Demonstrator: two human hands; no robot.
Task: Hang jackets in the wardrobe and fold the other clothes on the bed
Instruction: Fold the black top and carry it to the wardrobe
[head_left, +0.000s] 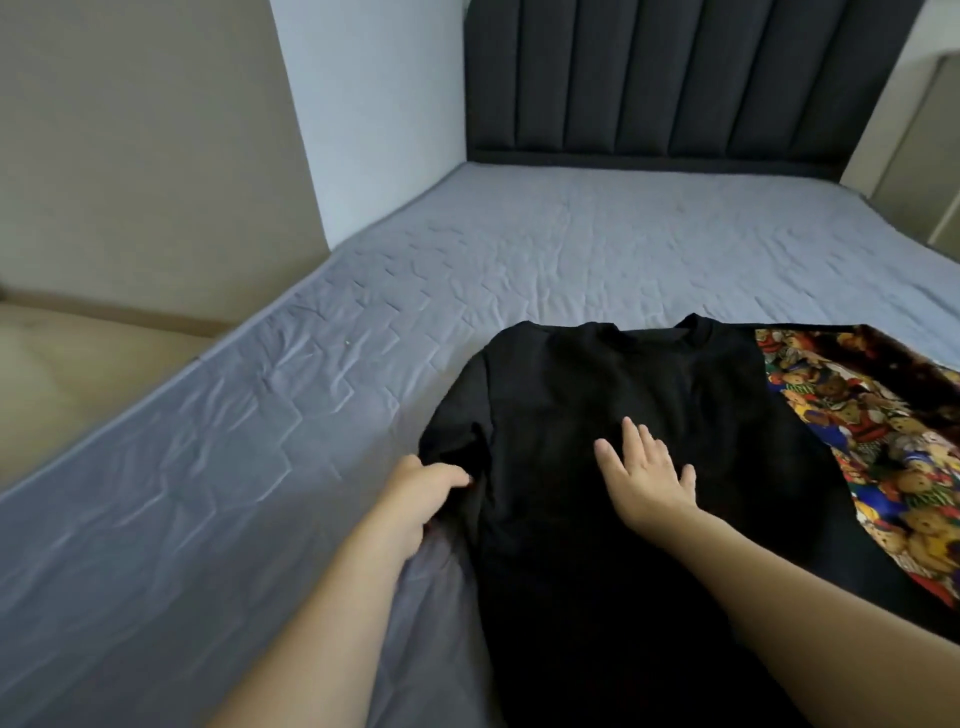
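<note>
Left grip (423, 491) curled in a pinch, right grip (647, 478) flat with fingers spread

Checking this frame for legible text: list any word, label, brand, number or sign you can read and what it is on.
None can be read.
Black shirt: plain, no print or tag showing.
Teddy-bear fabric: pictures of bears only; any lettering in the pattern is too small and blurred to tell.
Bedsheet, headboard and walls: no text.

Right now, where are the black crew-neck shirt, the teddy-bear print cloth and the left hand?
black crew-neck shirt (649, 395): head view, chest.
teddy-bear print cloth (893, 441): head view, middle.
left hand (421, 493): head view, back of hand.
</note>
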